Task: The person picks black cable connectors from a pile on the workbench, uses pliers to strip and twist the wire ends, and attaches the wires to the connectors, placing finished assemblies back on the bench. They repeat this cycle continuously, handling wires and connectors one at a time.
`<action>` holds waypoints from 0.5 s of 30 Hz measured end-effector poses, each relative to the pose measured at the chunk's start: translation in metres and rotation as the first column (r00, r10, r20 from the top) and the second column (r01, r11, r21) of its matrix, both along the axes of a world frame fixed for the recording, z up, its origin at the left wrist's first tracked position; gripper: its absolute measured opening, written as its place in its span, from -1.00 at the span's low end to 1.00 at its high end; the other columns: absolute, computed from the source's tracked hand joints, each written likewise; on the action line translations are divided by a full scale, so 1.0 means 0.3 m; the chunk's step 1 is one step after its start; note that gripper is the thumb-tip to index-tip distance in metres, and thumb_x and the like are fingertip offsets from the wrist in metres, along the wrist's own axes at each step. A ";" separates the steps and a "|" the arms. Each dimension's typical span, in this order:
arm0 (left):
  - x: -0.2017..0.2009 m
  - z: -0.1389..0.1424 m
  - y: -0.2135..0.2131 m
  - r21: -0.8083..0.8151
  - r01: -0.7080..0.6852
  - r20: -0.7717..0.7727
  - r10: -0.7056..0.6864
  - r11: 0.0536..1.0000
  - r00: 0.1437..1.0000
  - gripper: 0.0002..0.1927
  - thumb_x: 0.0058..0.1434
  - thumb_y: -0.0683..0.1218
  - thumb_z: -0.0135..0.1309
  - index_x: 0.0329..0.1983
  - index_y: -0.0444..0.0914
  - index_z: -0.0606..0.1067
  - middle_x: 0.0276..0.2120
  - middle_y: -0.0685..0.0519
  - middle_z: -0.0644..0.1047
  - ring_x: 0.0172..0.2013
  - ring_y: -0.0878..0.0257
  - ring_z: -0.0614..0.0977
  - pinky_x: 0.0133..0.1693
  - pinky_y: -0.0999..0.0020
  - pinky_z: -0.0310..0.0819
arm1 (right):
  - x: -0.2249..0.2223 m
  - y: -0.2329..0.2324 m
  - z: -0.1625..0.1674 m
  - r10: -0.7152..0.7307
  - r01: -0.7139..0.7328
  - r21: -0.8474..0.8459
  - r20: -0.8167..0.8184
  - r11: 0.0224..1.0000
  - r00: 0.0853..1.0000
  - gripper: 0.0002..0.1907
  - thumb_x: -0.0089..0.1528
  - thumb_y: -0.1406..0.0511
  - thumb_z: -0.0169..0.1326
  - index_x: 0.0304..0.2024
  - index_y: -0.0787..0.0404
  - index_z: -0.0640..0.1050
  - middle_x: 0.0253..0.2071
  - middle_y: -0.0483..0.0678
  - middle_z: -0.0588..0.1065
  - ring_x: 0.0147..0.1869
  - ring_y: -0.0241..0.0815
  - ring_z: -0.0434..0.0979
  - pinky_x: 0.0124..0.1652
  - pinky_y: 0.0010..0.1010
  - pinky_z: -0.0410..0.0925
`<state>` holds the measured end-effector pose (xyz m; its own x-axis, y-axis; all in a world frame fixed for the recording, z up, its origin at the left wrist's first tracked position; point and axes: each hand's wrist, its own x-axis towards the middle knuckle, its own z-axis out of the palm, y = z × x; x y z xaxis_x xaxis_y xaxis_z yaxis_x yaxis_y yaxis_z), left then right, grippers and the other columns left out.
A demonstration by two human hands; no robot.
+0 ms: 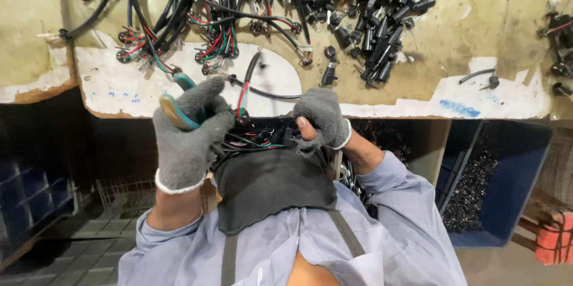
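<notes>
Closest in, a dark cloth pad [271, 187] lies across the person's lap, likely there to catch offcuts. Just above it, both gloved hands work in front of the chest. The left hand [188, 137] is closed tight round the teal handles of a pair of cutters [177, 110], squeezed together, tool tip aimed inward at the work. The right hand [322, 120], in a fingerless grey glove, pinches a small wiring bundle [253, 137] with thumb pressed down on it; red, green and black leads fan out between the 2 hands. Held that way, the bundle stays steady right at the cutter's tip, and a black cable [262, 92] loops up from it toward the bench.

Beyond the hands, the edge of a worn, patchy workbench [477, 11]. On it, left of centre, a tangle of wire harnesses [179, 29] with coloured leads and round plugs, within easy reach. To the right, a heap of black connectors [370, 17], sorted apart from the harnesses.

Down at the right side, below the bench, a blue bin [513, 190] holds dark scrap bits, placed where cut pieces can drop.
</notes>
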<state>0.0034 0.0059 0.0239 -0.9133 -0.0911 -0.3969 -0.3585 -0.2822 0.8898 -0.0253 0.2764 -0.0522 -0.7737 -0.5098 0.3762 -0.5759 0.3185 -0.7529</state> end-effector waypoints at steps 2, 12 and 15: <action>0.009 0.001 0.003 0.017 0.056 -0.122 -0.054 0.998 0.991 -0.48 0.11 -0.37 0.24 0.19 -0.46 0.53 -0.26 0.00 0.60 -0.33 0.37 0.59 -0.25 0.51 0.50 | 0.000 -0.001 -0.003 -0.024 0.024 -0.023 0.008 0.999 1.000 -0.76 0.21 0.19 0.00 -0.46 0.20 0.48 -0.52 0.01 0.37 -0.43 0.09 0.38 -0.31 -0.13 0.27; -0.086 0.087 -0.018 -0.764 -0.376 -0.619 -0.434 0.524 0.654 -0.67 0.20 -0.26 0.39 -0.01 -0.28 0.56 -0.27 -0.04 0.62 -0.32 0.16 0.64 -0.23 0.25 0.52 | 0.031 -0.013 -0.003 -0.120 0.163 -0.119 0.306 0.980 0.944 -0.71 0.22 0.15 0.06 -0.38 0.27 0.47 -0.46 -0.01 0.40 -0.33 -0.10 0.49 -0.23 -0.28 0.37; -0.237 -0.026 0.061 -0.912 -0.103 -0.341 -0.592 0.398 0.730 -0.75 0.30 -0.18 0.31 0.03 -0.13 0.63 -0.22 -0.08 0.62 -0.25 0.04 0.67 -0.24 0.20 0.54 | 0.049 -0.042 -0.017 -0.141 0.287 -0.253 0.471 0.924 0.871 -0.69 0.25 0.16 0.03 -0.35 0.31 0.50 -0.42 0.00 0.46 -0.33 -0.17 0.47 -0.25 -0.30 0.36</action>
